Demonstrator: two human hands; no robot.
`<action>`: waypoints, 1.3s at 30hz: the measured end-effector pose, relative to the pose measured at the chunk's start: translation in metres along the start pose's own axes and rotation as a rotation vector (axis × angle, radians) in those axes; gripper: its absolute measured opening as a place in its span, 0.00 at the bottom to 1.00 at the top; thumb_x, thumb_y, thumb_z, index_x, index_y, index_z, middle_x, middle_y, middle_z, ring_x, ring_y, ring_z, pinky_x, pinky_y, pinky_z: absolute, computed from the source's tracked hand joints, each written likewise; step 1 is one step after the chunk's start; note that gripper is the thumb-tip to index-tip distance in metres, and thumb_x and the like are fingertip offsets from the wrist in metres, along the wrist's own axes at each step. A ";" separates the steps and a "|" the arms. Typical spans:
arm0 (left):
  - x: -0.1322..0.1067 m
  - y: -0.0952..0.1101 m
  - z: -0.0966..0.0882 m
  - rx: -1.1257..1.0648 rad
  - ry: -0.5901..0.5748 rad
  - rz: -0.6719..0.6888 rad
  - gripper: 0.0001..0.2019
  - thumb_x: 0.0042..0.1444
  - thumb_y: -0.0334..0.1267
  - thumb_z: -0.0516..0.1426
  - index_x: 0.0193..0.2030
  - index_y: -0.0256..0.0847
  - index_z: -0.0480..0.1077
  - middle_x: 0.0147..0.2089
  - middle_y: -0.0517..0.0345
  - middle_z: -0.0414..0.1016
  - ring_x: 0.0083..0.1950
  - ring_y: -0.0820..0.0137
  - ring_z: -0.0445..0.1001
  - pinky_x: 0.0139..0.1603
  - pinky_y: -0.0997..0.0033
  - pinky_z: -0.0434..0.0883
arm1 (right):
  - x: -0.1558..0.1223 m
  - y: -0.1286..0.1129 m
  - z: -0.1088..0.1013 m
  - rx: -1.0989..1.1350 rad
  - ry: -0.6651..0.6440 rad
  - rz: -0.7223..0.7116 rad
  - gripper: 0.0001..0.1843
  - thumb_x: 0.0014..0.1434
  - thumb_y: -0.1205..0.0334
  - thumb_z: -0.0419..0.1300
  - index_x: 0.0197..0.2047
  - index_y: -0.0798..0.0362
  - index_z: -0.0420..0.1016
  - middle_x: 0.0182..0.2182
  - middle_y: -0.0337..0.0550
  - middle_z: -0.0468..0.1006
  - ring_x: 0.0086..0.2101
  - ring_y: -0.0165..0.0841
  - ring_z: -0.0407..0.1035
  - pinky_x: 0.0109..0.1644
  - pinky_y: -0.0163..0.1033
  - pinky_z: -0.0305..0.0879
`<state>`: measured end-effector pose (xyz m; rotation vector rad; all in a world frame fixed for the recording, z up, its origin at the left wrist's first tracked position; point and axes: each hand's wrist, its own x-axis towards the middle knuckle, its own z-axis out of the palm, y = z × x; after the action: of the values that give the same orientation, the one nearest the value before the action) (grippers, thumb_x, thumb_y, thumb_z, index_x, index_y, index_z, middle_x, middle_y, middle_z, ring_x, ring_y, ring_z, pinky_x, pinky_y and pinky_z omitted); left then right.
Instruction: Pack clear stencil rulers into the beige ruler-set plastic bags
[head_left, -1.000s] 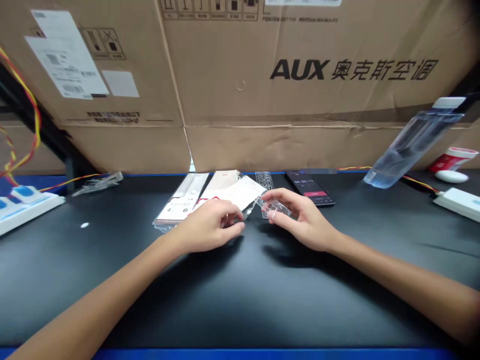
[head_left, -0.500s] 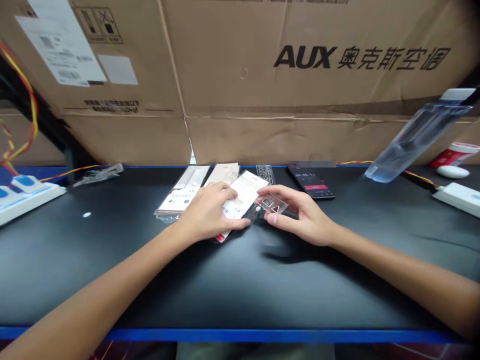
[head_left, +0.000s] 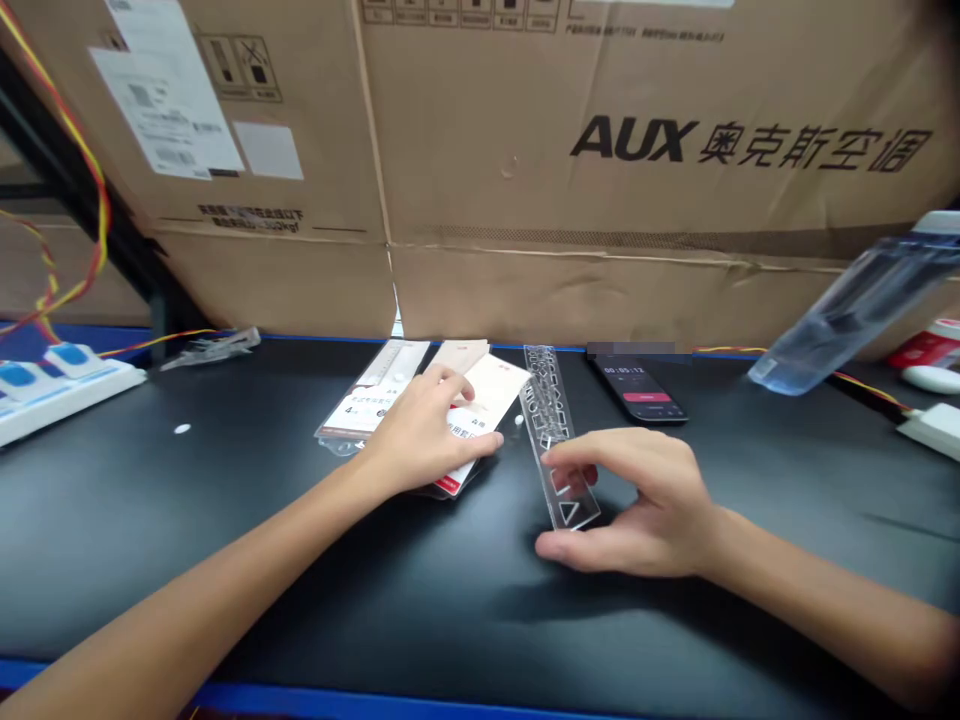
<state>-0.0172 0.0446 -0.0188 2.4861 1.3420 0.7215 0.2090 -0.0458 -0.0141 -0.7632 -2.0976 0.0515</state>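
Observation:
My right hand (head_left: 637, 505) pinches the near end of a clear plastic stencil ruler (head_left: 553, 432) with cut-out shapes, which lies lengthwise on the black table (head_left: 225, 530). To its left my left hand (head_left: 424, 430) rests palm down, fingers pressed on a white packet with red print (head_left: 487, 395) in a clear sleeve. A second packet (head_left: 371, 398) and a beige card (head_left: 459, 352) lie just behind and left of that hand.
A phone (head_left: 641, 390) showing a timer lies behind my right hand. A tilted clear bottle (head_left: 855, 310) stands at the right, with a white device (head_left: 934, 428) and red cup (head_left: 930, 345). A power strip (head_left: 52, 385) and wires sit far left. Cardboard boxes (head_left: 600, 180) wall the back.
My right hand has drawn the clear ruler out from the packets toward me and to the right. My left hand has stayed pressed on the white packet.

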 end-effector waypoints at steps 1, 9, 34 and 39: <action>0.000 0.000 -0.001 -0.010 0.006 -0.009 0.22 0.49 0.57 0.63 0.43 0.45 0.69 0.51 0.56 0.70 0.49 0.60 0.73 0.51 0.59 0.68 | 0.001 -0.003 0.000 -0.015 0.012 -0.031 0.21 0.50 0.50 0.73 0.41 0.53 0.74 0.24 0.39 0.79 0.23 0.29 0.72 0.30 0.34 0.69; 0.003 -0.001 -0.006 -0.013 0.013 -0.052 0.17 0.51 0.51 0.62 0.43 0.45 0.70 0.51 0.55 0.71 0.51 0.59 0.73 0.54 0.58 0.68 | 0.003 -0.014 0.000 -0.061 0.058 -0.148 0.21 0.59 0.44 0.66 0.44 0.53 0.75 0.21 0.37 0.78 0.20 0.27 0.71 0.26 0.34 0.67; 0.006 -0.012 -0.008 -0.070 0.089 -0.168 0.14 0.54 0.52 0.57 0.40 0.45 0.71 0.48 0.55 0.75 0.48 0.59 0.75 0.49 0.59 0.70 | 0.007 -0.019 -0.010 -0.073 0.127 -0.115 0.20 0.60 0.48 0.66 0.54 0.44 0.78 0.23 0.40 0.80 0.20 0.34 0.73 0.24 0.39 0.70; 0.006 -0.012 -0.008 -0.057 0.094 -0.166 0.13 0.54 0.51 0.57 0.40 0.46 0.70 0.48 0.54 0.74 0.48 0.58 0.74 0.47 0.59 0.70 | 0.008 -0.021 -0.010 -0.061 0.113 -0.125 0.21 0.61 0.47 0.65 0.54 0.44 0.77 0.22 0.41 0.80 0.20 0.34 0.73 0.23 0.38 0.70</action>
<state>-0.0271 0.0554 -0.0153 2.2895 1.5164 0.8348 0.2029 -0.0610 0.0048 -0.6546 -2.0418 -0.1221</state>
